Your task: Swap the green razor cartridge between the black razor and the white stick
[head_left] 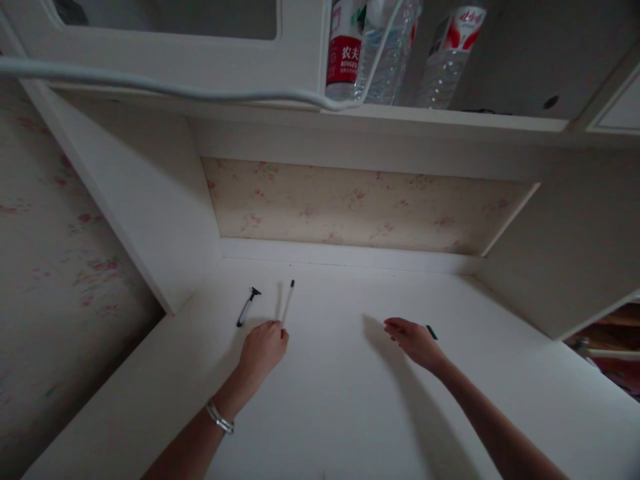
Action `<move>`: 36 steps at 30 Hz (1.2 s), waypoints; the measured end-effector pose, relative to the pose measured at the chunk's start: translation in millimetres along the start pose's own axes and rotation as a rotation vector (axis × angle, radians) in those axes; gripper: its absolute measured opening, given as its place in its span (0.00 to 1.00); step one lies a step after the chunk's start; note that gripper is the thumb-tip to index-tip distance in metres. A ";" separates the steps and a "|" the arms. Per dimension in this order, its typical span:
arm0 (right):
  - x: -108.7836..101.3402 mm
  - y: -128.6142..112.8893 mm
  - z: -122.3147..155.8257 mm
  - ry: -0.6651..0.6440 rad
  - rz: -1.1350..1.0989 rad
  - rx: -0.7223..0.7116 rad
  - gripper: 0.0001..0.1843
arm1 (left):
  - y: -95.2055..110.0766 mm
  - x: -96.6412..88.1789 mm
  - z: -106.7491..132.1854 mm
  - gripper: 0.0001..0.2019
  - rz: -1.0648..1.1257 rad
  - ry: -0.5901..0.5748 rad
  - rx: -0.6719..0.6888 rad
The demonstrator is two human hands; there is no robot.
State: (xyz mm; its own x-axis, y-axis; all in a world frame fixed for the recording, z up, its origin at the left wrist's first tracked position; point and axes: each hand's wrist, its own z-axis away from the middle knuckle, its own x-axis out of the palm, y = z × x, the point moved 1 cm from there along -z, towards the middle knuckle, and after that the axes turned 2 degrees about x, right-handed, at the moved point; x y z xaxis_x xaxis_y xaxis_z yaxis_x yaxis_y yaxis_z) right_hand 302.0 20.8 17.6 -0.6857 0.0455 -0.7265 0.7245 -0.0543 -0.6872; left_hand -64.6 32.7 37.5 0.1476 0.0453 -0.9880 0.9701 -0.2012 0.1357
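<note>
Head cam: left hand (263,348) has its grip curled shut on the near end of a thin white pen (289,300), mid-left on the bench (350,413) — looks light, stiff and slick, so I'd pinch mid-barrel. Right hand (414,341) is loosely open and empty, with a small dark cap (431,332) just beside it. A razor (247,307) lies left of the pen.

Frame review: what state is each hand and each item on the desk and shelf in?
left hand: curled shut on the white pen's near end.
white pen: held, dark tip pointing away.
right hand: open, fingers extended, holding nothing.
black-headed tool: lying flat on the desk, untouched.
small dark object: beside the right hand, too small to identify.
water bottles: standing on the shelf, caps out of view.
</note>
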 end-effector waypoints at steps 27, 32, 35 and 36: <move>-85.7 110.1 -26.6 -0.043 0.286 0.078 0.16 | -59.0 20.9 -16.4 0.16 -0.119 0.038 -0.148; -73.3 82.5 -28.5 -0.024 0.264 0.056 0.13 | -55.9 20.2 -11.9 0.17 -0.105 0.089 -0.140; -43.7 42.9 -35.2 -0.026 0.244 0.015 0.18 | -53.6 21.8 -9.5 0.18 -0.094 0.117 -0.150; -30.2 25.7 -38.2 -0.049 0.238 -0.013 0.19 | -53.2 22.5 -8.7 0.17 -0.090 0.125 -0.153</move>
State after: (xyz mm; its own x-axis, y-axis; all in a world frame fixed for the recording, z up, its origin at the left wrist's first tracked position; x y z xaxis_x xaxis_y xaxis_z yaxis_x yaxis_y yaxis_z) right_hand 344.0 56.1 21.7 -0.4983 -0.0152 -0.8669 0.8664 -0.0450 -0.4973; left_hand -111.2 52.9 8.7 0.0729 0.1793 -0.9811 0.9970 -0.0406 0.0666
